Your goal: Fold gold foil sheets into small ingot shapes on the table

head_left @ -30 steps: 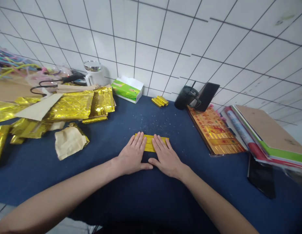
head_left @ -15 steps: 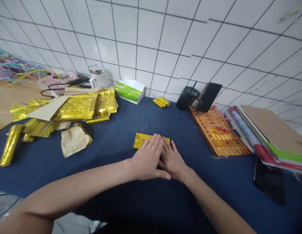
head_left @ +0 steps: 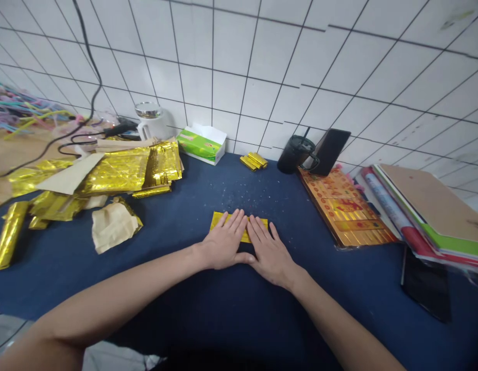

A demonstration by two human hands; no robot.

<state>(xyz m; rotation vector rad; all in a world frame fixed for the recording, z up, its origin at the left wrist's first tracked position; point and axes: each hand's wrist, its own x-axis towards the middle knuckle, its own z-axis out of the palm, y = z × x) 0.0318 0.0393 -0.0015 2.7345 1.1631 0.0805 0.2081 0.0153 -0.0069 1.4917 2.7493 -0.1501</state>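
Observation:
A small rectangle of gold foil paper (head_left: 245, 237) lies on the dark blue table cover (head_left: 177, 299), partly covered by both hands. My left hand (head_left: 224, 240) rests flat on its left half, fingers stretched out and pointing away from me. Flat over the right half lies my right hand (head_left: 270, 251), its fingers extended and slightly apart. Between the hands a strip of the foil shows, and the two thumbs meet just below it. Several small gold folded pieces (head_left: 254, 161) sit together farther back near the wall.
Crumpled gold foil sheets (head_left: 119, 170), a tan paper scrap (head_left: 113, 225) and a gold roll (head_left: 10, 234) lie left. Behind stand a white mug (head_left: 151, 123), green tissue pack (head_left: 202, 144), black cup (head_left: 295, 153) and propped phone (head_left: 331, 150). Orange printed packets (head_left: 347, 206) and notebooks (head_left: 436, 206) lie right.
My left hand has slid left, off my right hand, and now lies on the left half of the foil. My right hand stays at the right half. The view has shifted slightly.

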